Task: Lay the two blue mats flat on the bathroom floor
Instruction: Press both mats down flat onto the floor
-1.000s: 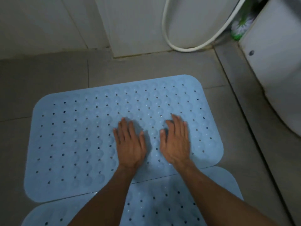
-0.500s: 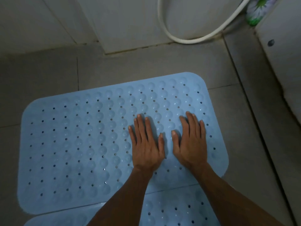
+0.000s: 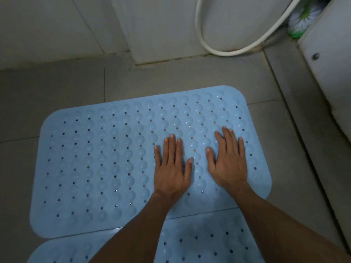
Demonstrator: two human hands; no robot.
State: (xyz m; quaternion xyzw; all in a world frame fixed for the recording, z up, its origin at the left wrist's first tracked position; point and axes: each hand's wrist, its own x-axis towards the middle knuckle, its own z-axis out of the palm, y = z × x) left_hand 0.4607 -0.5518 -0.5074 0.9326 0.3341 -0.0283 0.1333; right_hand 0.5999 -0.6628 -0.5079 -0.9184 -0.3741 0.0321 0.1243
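Note:
A light blue rubber mat [image 3: 98, 168] with bumps and small holes lies flat on the grey tiled floor. A second blue mat [image 3: 205, 242] of the same kind lies just nearer to me, its far edge tucked under the first mat; my forearms cover part of it. My left hand [image 3: 171, 168] rests palm down on the far mat, right of its middle, fingers spread. My right hand [image 3: 228, 158] presses flat near the mat's right end. Neither hand grips anything.
A white hose [image 3: 235, 51] loops against the white wall panel behind the mat. A white toilet base [image 3: 330, 73] stands at the right, with a green and white brush [image 3: 302, 19] behind it. Bare grey floor tiles [image 3: 57, 88] surround the mats.
Both hands have slid to the right across the far mat, palms still flat. The two hands have moved further apart.

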